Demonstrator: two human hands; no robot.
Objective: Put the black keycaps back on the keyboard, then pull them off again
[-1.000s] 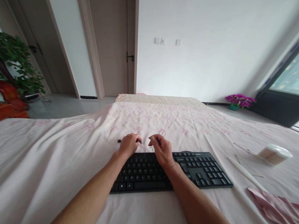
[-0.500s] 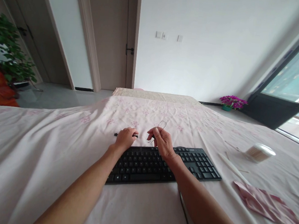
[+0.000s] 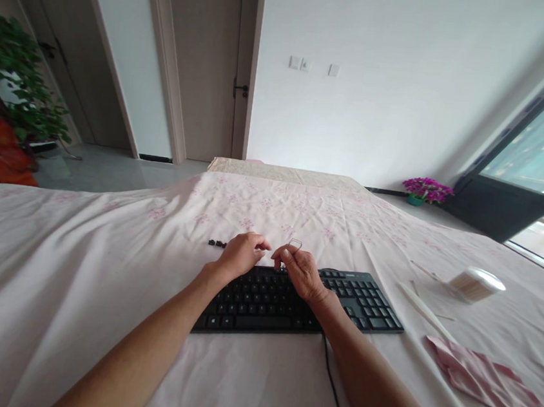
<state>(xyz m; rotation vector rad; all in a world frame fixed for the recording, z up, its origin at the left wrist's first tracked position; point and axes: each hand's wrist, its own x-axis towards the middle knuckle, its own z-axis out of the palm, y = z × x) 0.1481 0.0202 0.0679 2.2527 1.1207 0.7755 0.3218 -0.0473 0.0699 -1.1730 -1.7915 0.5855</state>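
Note:
A black keyboard [image 3: 339,301] lies on the pink floral cloth [image 3: 75,273] in front of me. My left hand [image 3: 241,254] hovers over its far edge with fingers pinched together near the right hand; what it pinches is too small to name. My right hand [image 3: 300,271] is closed on a thin wire keycap puller [image 3: 294,245], whose loop sticks up above the fingers. A short row of loose black keycaps [image 3: 218,244] rests on the cloth just left of my left hand.
A round tub of cotton swabs [image 3: 475,284] and a long white stick [image 3: 423,310] lie to the right. A folded pink cloth [image 3: 487,380] is at the near right. The keyboard cable [image 3: 332,391] runs toward me. A plant [image 3: 13,79] stands far left.
My left hand has come off the loose keycaps and moved right, meeting the right hand. The right hand with the wire puller has dropped a little toward the keyboard's far edge.

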